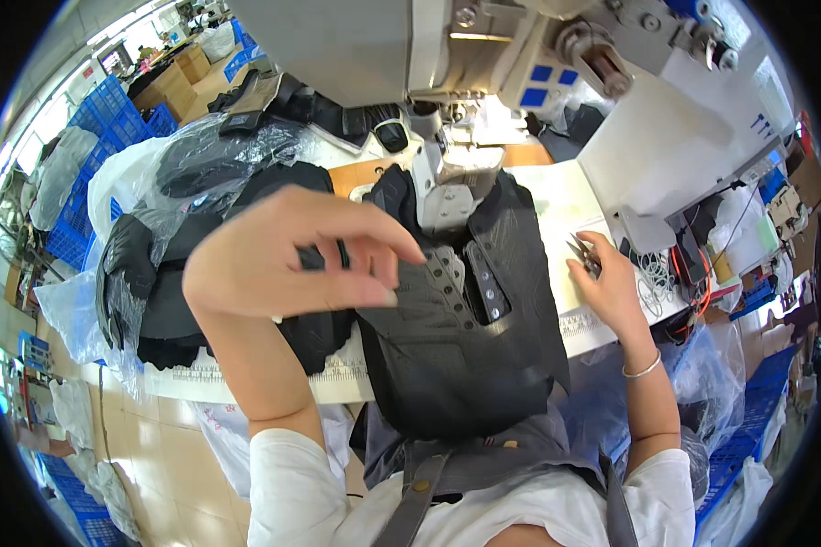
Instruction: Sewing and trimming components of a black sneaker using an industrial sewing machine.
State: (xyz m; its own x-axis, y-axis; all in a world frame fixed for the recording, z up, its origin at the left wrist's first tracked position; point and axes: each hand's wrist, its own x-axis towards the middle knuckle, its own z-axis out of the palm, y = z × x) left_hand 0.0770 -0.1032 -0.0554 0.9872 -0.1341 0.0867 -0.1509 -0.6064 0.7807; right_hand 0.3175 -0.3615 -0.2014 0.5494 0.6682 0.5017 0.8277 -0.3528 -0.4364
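Observation:
A black padded fabric piece [465, 365] with two strips of metal eyelets lies under the sewing machine's foot [449, 208] and hangs over the table's near edge. My left hand [301, 251] is raised over its left side, fingers curved and apart, with nothing seen in them; it is slightly blurred. At the right, my right hand [616, 287] rests near the table's edge, closed around small dark metal thread snips [586, 253], whose tips point away from me. Part of the snips is hidden by the fingers.
The sewing machine body [337, 46] looms over the far side. Black fabric pieces [178, 301] and clear plastic bags [219, 150] pile up on the left. A white cord [652, 278] lies coiled at the right. Blue crates [82, 201] stand beyond the table.

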